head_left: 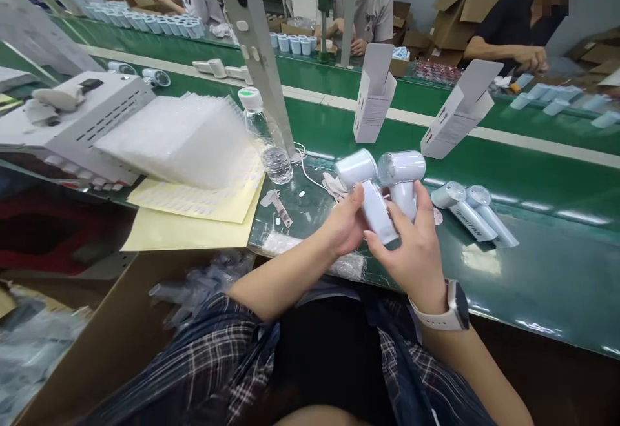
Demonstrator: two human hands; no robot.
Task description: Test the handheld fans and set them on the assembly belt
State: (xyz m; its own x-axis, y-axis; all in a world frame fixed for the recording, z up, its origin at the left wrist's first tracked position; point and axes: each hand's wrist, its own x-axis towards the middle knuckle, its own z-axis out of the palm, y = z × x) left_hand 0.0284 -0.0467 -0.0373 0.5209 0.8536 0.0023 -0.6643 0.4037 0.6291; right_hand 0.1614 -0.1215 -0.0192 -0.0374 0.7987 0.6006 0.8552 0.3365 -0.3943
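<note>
Two light-blue handheld fans, glossy as if wrapped in clear film, are held close together over the green bench. My left hand [346,223] is closed around the first fan [378,212], its thumb along the handle. My right hand [419,245] grips the second fan [409,166] by its handle, fingers partly hidden behind it. The right thumb reaches to the lower end of the first fan. To the right, two more handheld fans [472,216] lie side by side on the bench, one lettered "Speed FAN". A crumpled pale cloth [334,185] lies behind my left hand.
Two open white boxes [372,106] stand on the green conveyor ahead. Left are a water bottle [276,161], a stack of clear bags [179,135] and yellow label sheets [194,226]. A metal post [264,58] rises behind the bottle. Other people work across the line.
</note>
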